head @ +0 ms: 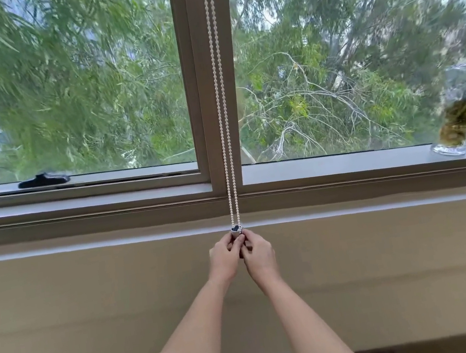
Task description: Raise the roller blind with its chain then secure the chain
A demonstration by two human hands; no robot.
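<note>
Just below the sill, left hand [224, 257] and right hand [258, 254] pinch closed around the chain holder [236, 231], hiding its lower part. Bead chain [221, 101] runs toward 12 o'clock, cut off at the frame edge; the blind itself is out of view.

Bare wall [93, 305] open around both hands, sill [330, 165] free between black latch [43, 179] and glass vase [453, 129]

A black window handle [43, 179] lies on the left pane's lower frame; a clear glass vase [453, 127] of greenish stems stands near the sill's [345, 163] right end; blurred trees [317, 77] fill both panes.
</note>
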